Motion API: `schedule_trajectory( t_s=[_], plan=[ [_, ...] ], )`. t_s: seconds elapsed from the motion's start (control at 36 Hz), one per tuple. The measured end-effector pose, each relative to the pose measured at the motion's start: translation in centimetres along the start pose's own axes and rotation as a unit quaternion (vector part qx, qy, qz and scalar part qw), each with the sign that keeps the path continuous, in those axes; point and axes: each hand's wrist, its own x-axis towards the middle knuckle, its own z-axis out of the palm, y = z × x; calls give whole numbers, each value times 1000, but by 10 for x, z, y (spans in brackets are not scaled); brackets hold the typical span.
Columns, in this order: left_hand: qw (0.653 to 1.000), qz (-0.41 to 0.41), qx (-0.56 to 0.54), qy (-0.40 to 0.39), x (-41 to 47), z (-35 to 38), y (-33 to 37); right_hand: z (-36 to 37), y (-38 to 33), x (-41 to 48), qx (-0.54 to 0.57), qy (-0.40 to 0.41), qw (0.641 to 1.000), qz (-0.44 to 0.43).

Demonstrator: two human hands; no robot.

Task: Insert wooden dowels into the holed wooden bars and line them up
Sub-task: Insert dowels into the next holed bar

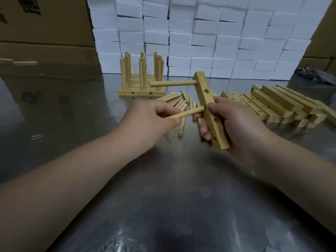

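Stacked white boxes (pixel 209 37) back a steel table (pixel 181 188). Above it, the right hand (pixel 238 124) grips a holed bar (pixel 211 110) mid-length, while the left hand (pixel 151 120) pinches a dowel (pixel 187 112) at a hole. Both pieces look light, stiff and smooth, so holding the dowel near its tip should steady entry.

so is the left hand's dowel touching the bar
Touching. In the head view the tip of the dowel, pinched by the left hand, meets a hole in the bar gripped by the right hand; no gap shows.
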Motion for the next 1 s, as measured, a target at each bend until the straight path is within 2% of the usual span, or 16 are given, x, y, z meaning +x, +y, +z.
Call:
schedule_trajectory(
  t_s=[0.06,0.14,0.22,0.42,0.61,0.78,0.89,1.0],
  plan=[
    [998,22,60,0,-2,1,0,1,0,-1,-14,-1,1000,-13],
    [997,41,65,1,-4,2,1,2,-1,-1,-21,17,999,-35],
    [991,61,121,9,-4,3,-1,1,0,-1,-42,25,998,-42],
    [961,189,201,15,-9,1,1,1,0,-3,-60,17,997,-49],
    [944,204,260,1,-8,-3,5,1,2,-3,-55,11,996,-74],
    [934,204,293,-14,-11,-3,11,1,5,-3,-94,6,989,-111],
    [942,197,270,-15,-12,-4,12,2,5,-4,-113,1,985,-127],
    [968,162,191,-23,-13,-2,12,2,5,-5,-126,-6,984,-129]
  ],
)
